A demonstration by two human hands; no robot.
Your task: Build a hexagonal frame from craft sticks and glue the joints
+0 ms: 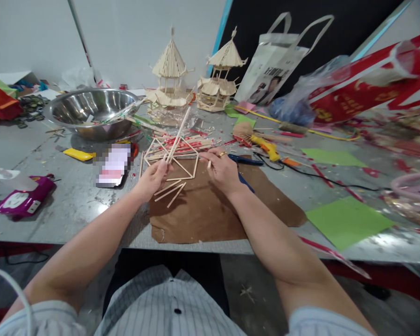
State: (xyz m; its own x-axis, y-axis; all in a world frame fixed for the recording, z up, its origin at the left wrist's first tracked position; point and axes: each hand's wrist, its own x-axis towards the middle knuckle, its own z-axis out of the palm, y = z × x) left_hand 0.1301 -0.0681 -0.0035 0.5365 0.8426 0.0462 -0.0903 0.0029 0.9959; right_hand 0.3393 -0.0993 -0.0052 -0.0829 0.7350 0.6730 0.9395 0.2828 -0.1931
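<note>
Between the thumb and fingers of my left hand (154, 177), long thin wooden sticks (180, 129) are pinched, pointing up and away. My right hand (221, 169) is closed on a pale wooden stick (209, 164), seen nearly end-on. A many-sided frame of joined sticks (195, 166) with inner braces lies behind and between my hands. Several short loose sticks (176, 195) rest below my left hand on a brown sheet (203, 219). A tool with blue handles (247, 160) is partly hidden behind my right hand.
Two stick pagoda models (171, 70) stand at the back near a steel bowl (91, 112). Red-tipped sticks (203, 141) pile beyond the frame. Left are a phone (114, 163), yellow cutter (79, 154) and purple device (26, 198); right, a yellow glue gun (268, 147) with a black cord.
</note>
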